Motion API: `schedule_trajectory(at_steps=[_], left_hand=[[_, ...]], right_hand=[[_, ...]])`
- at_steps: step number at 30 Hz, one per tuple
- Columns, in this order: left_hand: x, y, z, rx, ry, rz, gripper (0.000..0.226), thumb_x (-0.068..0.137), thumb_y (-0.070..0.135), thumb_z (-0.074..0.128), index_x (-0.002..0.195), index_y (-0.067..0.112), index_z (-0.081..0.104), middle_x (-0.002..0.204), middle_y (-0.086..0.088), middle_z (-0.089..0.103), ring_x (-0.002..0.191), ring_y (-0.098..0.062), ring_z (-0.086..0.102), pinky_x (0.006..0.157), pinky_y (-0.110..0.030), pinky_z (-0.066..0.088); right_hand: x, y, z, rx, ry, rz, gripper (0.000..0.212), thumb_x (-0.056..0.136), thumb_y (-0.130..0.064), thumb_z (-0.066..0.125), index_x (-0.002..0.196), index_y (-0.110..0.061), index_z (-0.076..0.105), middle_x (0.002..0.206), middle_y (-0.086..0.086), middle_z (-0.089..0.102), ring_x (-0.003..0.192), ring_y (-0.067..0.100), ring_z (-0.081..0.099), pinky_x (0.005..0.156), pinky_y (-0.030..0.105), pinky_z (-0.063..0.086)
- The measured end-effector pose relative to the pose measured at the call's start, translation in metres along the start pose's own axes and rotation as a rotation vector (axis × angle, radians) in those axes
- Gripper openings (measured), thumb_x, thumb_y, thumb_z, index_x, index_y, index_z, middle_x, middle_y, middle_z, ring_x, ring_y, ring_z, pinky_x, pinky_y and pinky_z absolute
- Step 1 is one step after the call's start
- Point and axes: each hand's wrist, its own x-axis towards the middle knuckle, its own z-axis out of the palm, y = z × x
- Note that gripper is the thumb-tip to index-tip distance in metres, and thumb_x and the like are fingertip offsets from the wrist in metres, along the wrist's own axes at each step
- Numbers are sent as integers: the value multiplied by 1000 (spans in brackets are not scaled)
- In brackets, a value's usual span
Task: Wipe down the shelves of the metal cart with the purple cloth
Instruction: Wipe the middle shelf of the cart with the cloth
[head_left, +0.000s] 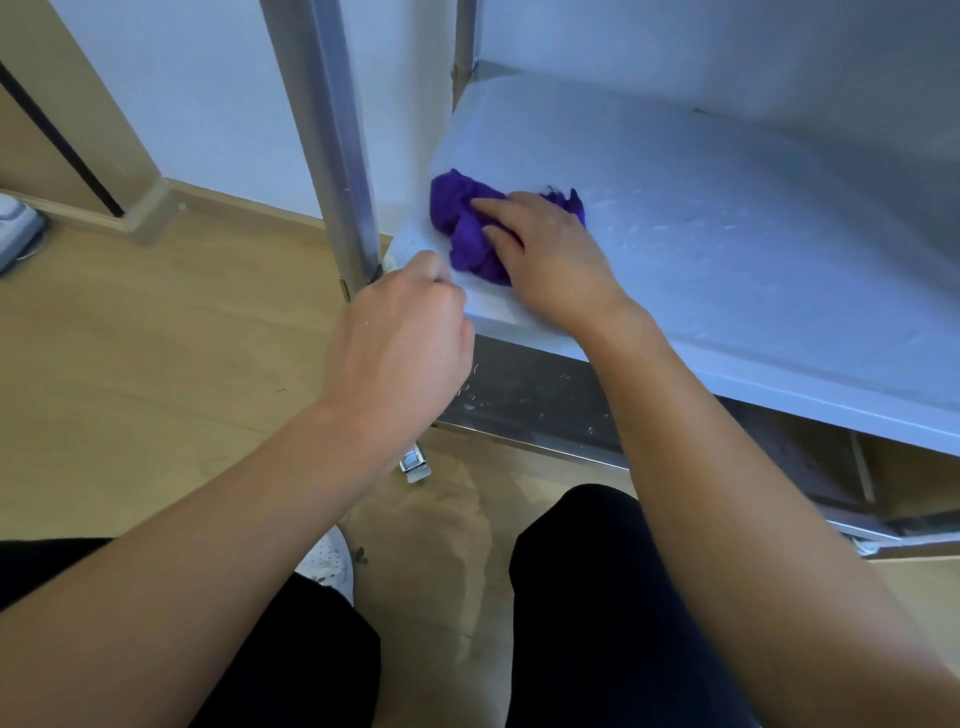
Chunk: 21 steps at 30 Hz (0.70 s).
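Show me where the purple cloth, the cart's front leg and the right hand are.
purple cloth (460, 218): head view, on its bunched left part.
front leg (340, 156): head view, on the middle of the metal post.
right hand (545, 254): head view, on its back.

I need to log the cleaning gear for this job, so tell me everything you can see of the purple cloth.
The purple cloth is a deep violet, soft-looking fabric, bunched into a crumpled wad rather than spread flat. It lies on the pale metal shelf, near the shelf's front left corner, close to the upright cart post. The right hand presses down on it with fingers spread, covering its right half; a bit of cloth shows beyond the hand. The left hand does not touch it.
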Motion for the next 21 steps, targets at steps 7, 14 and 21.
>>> schedule_trajectory(at_steps=[7,14,21], left_hand=[[0,-3,6,16,53,90,18,84,13,47,91,5,62,96,-6,57,85,-27,55,58,-42,51],[11,-9,14,23,72,72,14,89,10,53,82,6,65,84,-6,57,72,-28,55,52,-42,50],[12,-8,14,17,69,83,16,88,7,53,77,4,64,82,-8,57,70,-31,56,54,-43,51]], right_hand=[[-32,-5,-3,13,70,-27,36,98,-34,39,129,-29,55,123,-6,60,119,21,51,103,50,37],[7,29,-16,-10,100,183,37,98,-32,39,131,-30,55,129,0,57,122,26,50,105,46,38],[-25,-17,6,-116,126,77,39,100,-38,36,137,-33,49,139,-4,50,130,22,44,112,47,30]])
